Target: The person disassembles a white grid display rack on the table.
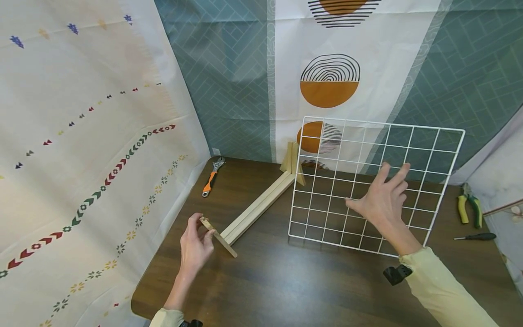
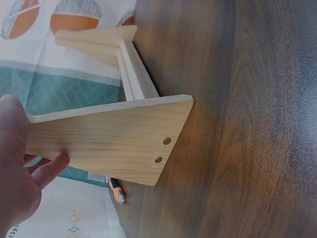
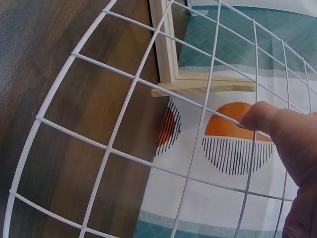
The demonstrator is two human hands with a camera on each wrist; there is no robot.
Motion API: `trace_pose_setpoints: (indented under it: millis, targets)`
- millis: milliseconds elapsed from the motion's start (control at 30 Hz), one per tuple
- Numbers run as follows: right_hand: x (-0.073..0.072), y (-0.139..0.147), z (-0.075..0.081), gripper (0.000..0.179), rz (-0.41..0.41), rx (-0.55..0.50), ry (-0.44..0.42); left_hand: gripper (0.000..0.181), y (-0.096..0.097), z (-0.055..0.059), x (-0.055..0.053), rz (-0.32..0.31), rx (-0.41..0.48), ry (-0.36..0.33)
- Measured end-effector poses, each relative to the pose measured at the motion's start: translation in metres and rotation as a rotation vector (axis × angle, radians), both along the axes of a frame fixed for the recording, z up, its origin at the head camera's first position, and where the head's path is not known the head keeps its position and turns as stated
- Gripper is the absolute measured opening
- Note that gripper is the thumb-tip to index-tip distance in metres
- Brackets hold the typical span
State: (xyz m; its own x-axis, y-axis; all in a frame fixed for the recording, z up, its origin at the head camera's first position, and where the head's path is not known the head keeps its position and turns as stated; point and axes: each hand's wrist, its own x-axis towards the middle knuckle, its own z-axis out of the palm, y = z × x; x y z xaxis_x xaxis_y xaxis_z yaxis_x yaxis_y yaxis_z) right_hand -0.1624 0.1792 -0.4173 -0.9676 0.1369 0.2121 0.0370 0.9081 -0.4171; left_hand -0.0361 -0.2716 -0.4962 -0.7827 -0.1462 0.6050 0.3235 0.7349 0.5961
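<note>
A light wooden stand has two long rails (image 1: 259,206) joining a near end board (image 2: 109,139) and a far end board (image 1: 289,156). My left hand (image 1: 196,243) pinches the near end board's upper part between thumb and fingers. Two round metal screw heads (image 2: 166,141) show on that board, whose lower corner is at the tabletop. In my right hand (image 1: 384,200) is a white wire grid panel (image 1: 384,124), tilted upright right of the stand. The right thumb (image 3: 267,119) lies against a wire; the other fingertips are hard to make out in the right wrist view.
An orange-handled adjustable wrench (image 1: 210,179) lies at the back left of the brown table (image 1: 286,290). Pliers (image 1: 463,209) with yellow and green handles and a screwdriver (image 1: 482,236) lie at the right edge. Patterned cloths (image 1: 229,81) hang behind and at the left.
</note>
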Motion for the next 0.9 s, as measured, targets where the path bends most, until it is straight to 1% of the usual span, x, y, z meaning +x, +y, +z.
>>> trace_pose_setpoints:
  millis: [333, 533, 767, 900]
  targets:
    - [-0.0003, -0.0030, -0.0038, 0.146, 0.012, 0.001, -0.044, 0.060, 0.0014, -0.0030, 0.0041, 0.028, 0.004, -0.015]
    - [0.0007, -0.0040, -0.0055, 0.145, 0.015, 0.012, -0.040, 0.060, 0.0023, -0.0037, 0.0056, 0.029, 0.008, -0.015]
    - [0.0019, -0.0040, -0.0082, 0.145, 0.013, 0.013, -0.041, 0.057, 0.0037, -0.0038, 0.0061, 0.034, -0.003, 0.019]
    - [0.0026, -0.0051, -0.0096, 0.144, 0.014, 0.014, -0.045, 0.057, 0.0047, -0.0033, 0.0069, 0.045, -0.008, 0.024]
